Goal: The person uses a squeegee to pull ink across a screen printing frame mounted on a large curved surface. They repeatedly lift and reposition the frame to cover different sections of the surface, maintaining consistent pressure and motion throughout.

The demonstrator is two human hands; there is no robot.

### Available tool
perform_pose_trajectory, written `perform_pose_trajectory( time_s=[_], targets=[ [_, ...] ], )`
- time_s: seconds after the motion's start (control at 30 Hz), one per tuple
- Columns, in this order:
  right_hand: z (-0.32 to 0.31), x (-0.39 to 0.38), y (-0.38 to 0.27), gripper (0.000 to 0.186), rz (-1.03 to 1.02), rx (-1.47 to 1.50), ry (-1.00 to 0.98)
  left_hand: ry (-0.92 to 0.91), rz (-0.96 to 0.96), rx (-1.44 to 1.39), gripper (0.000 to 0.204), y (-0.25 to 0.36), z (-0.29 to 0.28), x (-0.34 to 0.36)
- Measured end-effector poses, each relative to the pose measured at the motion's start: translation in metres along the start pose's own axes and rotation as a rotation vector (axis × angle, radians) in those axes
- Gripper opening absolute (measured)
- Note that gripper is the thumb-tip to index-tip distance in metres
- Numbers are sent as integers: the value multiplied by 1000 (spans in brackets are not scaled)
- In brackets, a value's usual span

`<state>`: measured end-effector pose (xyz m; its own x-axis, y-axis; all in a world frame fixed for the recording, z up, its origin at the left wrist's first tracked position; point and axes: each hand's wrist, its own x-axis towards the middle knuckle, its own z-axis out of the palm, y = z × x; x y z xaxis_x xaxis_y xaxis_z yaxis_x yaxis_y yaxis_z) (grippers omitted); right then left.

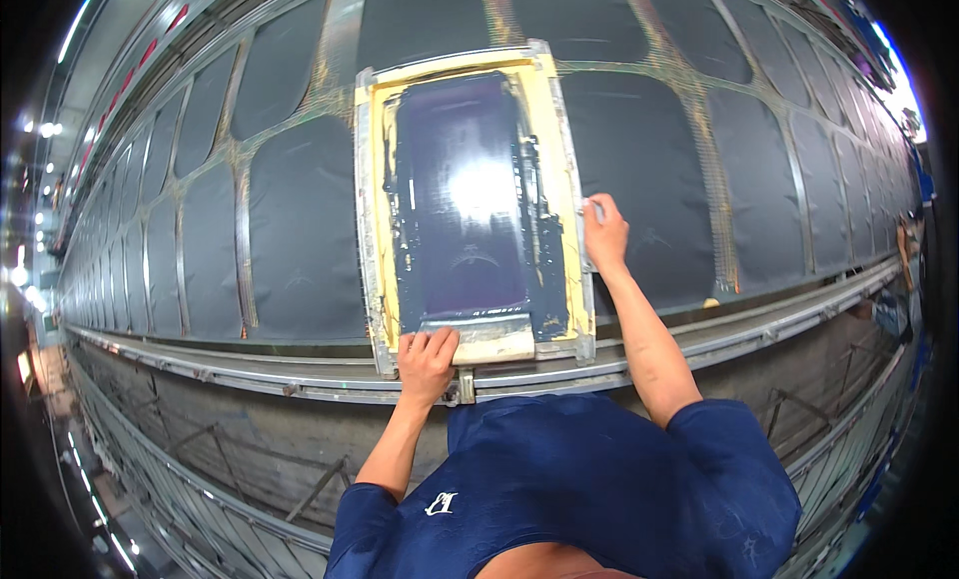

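The scene is viewed from the person's head, through the left of two fisheye cameras worn side by side, aimed steeply down and a little forward. The blue shirt (pixel 599 469) is seen from above, nearest the lens, along the lower edge. The yellow-edged frame (pixel 561 159) is centred at arm's reach, with both hands covered. By the wide lens, the row of dark panels (pixel 649 169) is bent toward a black rim.

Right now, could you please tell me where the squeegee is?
In the head view, the squeegee is just below centre, at the near end of the screen-printing frame, with the left hand on its left end.
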<state>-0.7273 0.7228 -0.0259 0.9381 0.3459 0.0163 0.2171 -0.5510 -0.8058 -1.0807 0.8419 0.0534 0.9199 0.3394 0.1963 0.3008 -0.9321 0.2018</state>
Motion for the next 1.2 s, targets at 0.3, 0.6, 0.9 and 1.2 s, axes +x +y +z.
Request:
perform_pose_trajectory(
  time_s=[0.3,0.6,0.9,1.2],
  targets=[
    [-12,-4,-21,22,143,-43,-58,74,77,38,51,-117,49,196],
    [-4,-5,-14,20,60,5,17,112,80,-75,17,-213,59,385],
    [-10,-1,-13,23,146,122,-65,-121,-77,-19,41,-223,58,425],
    [-22,-1,-11,31,195,416,-227,-387,-376,143,39,-204,43,464]
  ],
)
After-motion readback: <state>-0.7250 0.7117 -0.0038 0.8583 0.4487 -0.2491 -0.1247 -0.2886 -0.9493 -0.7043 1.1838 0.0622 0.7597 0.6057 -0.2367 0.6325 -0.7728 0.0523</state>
